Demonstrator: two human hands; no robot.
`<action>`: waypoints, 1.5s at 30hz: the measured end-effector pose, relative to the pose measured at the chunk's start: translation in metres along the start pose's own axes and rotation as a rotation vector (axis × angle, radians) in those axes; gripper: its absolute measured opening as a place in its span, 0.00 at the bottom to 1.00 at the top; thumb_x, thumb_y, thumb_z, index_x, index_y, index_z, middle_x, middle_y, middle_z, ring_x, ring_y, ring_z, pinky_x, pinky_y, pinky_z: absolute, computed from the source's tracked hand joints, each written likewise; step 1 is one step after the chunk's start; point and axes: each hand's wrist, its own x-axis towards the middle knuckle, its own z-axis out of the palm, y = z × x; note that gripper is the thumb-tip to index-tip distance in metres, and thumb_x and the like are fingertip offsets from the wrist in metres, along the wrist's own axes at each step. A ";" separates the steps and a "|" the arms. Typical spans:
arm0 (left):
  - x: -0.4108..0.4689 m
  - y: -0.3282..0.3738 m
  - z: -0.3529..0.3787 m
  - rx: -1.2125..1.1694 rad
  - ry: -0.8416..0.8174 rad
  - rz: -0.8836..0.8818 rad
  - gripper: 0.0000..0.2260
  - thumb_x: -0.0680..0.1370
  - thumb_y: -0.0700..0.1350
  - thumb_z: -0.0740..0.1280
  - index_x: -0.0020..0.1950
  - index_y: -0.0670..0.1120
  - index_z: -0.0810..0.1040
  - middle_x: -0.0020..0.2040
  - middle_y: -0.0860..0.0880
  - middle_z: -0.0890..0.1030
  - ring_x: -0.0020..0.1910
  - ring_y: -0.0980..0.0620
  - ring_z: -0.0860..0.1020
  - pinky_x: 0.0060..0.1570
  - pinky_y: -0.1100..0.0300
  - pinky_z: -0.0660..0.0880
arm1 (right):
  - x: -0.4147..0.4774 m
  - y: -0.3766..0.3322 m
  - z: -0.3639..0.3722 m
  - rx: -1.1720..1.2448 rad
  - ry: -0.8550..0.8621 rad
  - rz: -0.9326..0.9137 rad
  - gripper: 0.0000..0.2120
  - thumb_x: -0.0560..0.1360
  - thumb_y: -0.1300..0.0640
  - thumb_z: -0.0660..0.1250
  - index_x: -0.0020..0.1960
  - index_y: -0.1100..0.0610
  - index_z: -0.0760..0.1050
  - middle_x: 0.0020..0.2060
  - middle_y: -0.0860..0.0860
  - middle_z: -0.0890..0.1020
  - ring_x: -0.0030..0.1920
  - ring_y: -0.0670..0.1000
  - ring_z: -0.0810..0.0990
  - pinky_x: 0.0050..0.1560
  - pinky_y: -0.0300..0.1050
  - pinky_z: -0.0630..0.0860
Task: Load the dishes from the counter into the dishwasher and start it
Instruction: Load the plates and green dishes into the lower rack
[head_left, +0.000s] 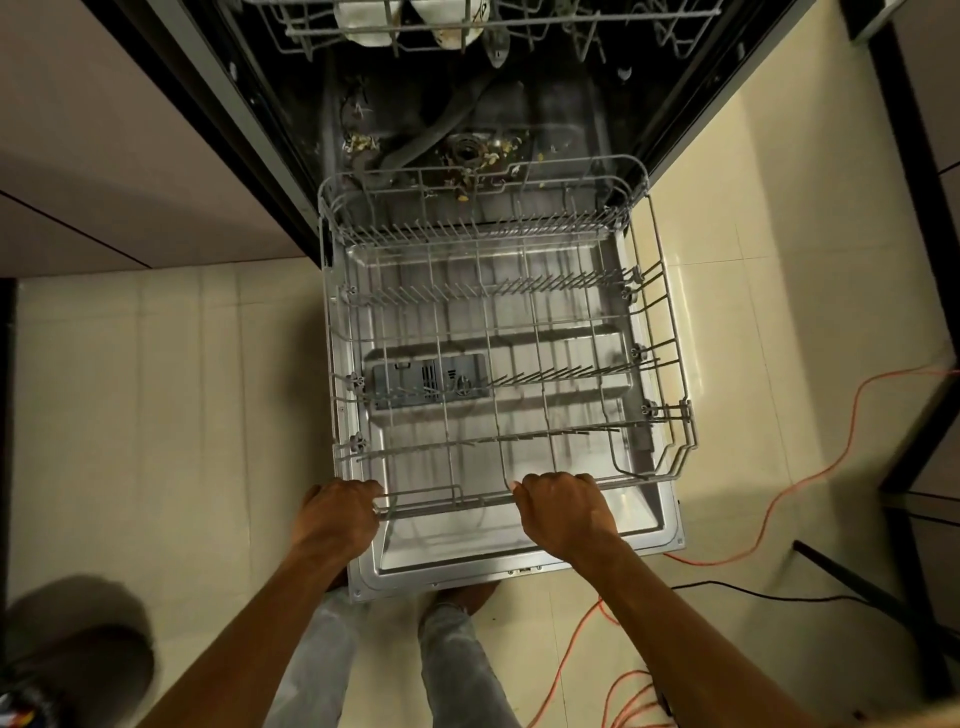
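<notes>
The dishwasher stands open, its steel door (519, 564) lowered flat in front of me. The grey wire lower rack (670, 364) is pulled out over the door and holds no dishes. My left hand (337, 512) grips the rack's front rail at the left. My right hand (563, 506) grips the same rail nearer the middle. The upper rack (311, 36) sits at the top of the view with white bowls (363, 21) in it. Food scraps lie on the tub floor (550, 124) around the drain. The counter dishes are out of view.
An orange cable (810, 467) snakes over the tiled floor to the right of the door, beside a black cable (753, 592) and a black frame leg (852, 577). A cabinet front (104, 156) is on the left. A dark round object (72, 670) sits at lower left.
</notes>
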 end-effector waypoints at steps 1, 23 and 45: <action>0.000 0.001 -0.001 0.005 -0.012 0.001 0.21 0.79 0.42 0.62 0.72 0.57 0.74 0.67 0.52 0.79 0.67 0.51 0.75 0.67 0.56 0.68 | 0.000 0.000 0.000 0.008 -0.007 0.003 0.23 0.85 0.45 0.46 0.56 0.54 0.78 0.48 0.52 0.85 0.50 0.54 0.83 0.59 0.51 0.74; -0.241 0.005 -0.337 -0.312 0.477 0.127 0.17 0.81 0.52 0.61 0.68 0.51 0.76 0.60 0.47 0.82 0.57 0.43 0.81 0.53 0.49 0.79 | -0.129 -0.113 -0.349 0.587 0.468 -0.127 0.16 0.85 0.51 0.57 0.48 0.60 0.77 0.43 0.53 0.79 0.43 0.50 0.75 0.45 0.45 0.72; -0.362 -0.361 -0.573 -0.915 1.038 0.035 0.19 0.79 0.50 0.70 0.69 0.48 0.77 0.62 0.48 0.81 0.60 0.49 0.79 0.61 0.55 0.75 | -0.102 -0.490 -0.620 0.602 0.726 -0.439 0.17 0.82 0.47 0.63 0.66 0.56 0.74 0.62 0.49 0.76 0.62 0.48 0.75 0.66 0.45 0.72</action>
